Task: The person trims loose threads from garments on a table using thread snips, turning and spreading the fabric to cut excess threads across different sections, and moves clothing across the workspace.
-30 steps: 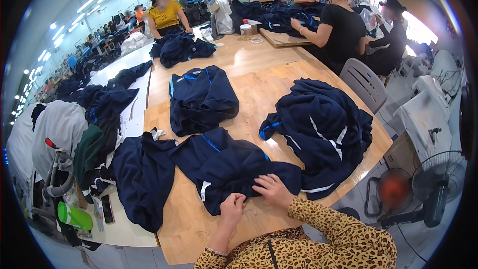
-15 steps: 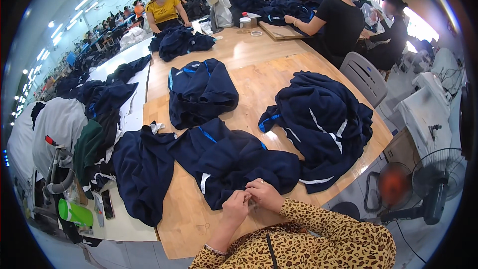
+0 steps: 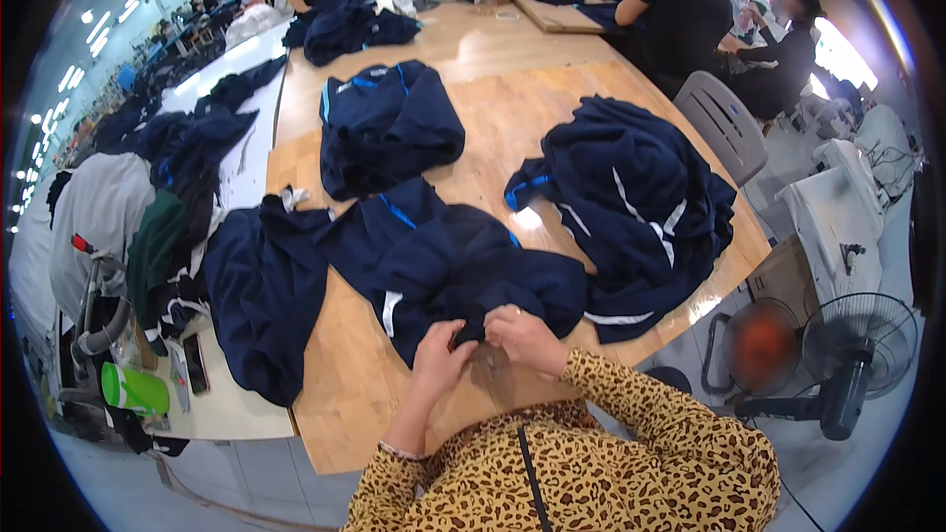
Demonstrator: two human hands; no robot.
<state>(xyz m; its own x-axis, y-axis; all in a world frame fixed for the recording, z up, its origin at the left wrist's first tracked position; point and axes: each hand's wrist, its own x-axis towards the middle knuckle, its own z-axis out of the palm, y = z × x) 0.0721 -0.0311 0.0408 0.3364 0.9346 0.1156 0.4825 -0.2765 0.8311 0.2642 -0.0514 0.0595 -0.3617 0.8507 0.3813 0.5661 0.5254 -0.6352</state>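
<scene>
A navy garment (image 3: 453,256) with blue trim and a white strip lies crumpled at the near edge of the wooden table (image 3: 493,138). At its near edge, my left hand (image 3: 440,360) is closed, thumb against fingers, with a small dark bit showing between them that I cannot make out. Just to its right, my right hand (image 3: 525,340) has its fingers pinched together against the garment's edge; what they pinch is hidden. A small gap separates the two hands.
More navy garments lie around: a white-striped heap (image 3: 641,207) on the right, a folded one (image 3: 389,128) farther back, another (image 3: 266,296) on the left. A green container (image 3: 135,389) and a phone (image 3: 196,365) sit on the side table. A fan (image 3: 857,355) stands at right; people work beyond.
The view has tipped downward, so the table appears higher. My hands, together before, have moved slightly apart at the garment's near edge.
</scene>
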